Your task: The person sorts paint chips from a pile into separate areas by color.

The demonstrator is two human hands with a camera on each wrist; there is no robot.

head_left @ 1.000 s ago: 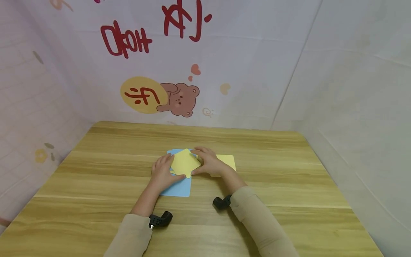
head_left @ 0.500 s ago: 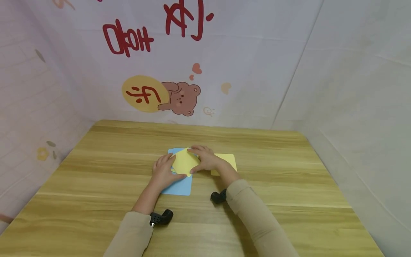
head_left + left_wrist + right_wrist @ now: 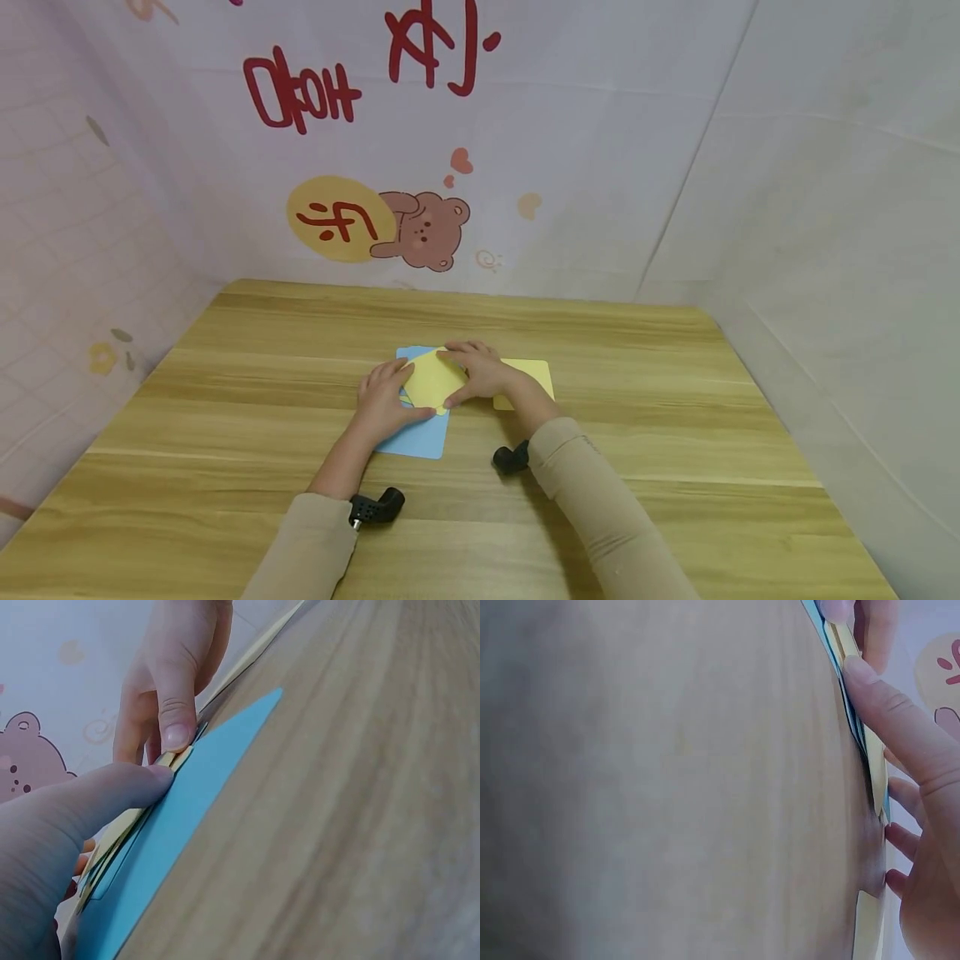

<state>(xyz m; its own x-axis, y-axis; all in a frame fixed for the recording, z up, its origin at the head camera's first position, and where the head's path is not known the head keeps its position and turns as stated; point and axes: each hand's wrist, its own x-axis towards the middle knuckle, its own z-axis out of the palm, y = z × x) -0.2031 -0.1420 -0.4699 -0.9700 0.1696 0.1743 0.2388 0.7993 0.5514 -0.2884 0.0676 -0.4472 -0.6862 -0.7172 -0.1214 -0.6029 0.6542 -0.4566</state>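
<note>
A yellow square card, turned cornerwise, lies over blue and yellow cards in the middle of the table. My left hand grips it from the left, thumb at the near corner and fingers along the left edge. From the right, my right hand spans the card between its thumb and index finger. Beneath, a blue card sticks out toward me. Both thumbs meet close together at the layered edges in the left wrist view, above the blue card. My right hand covers the card's right corner.
Another yellow card lies flat to the right, partly under my right forearm. Wood-grain table spreads all around. A printed cloth with a bear hangs behind it, and pale cloth walls stand at both sides.
My right hand has shifted slightly left, and its fingers now cover more of the yellow card's right side. My left hand has hardly moved.
</note>
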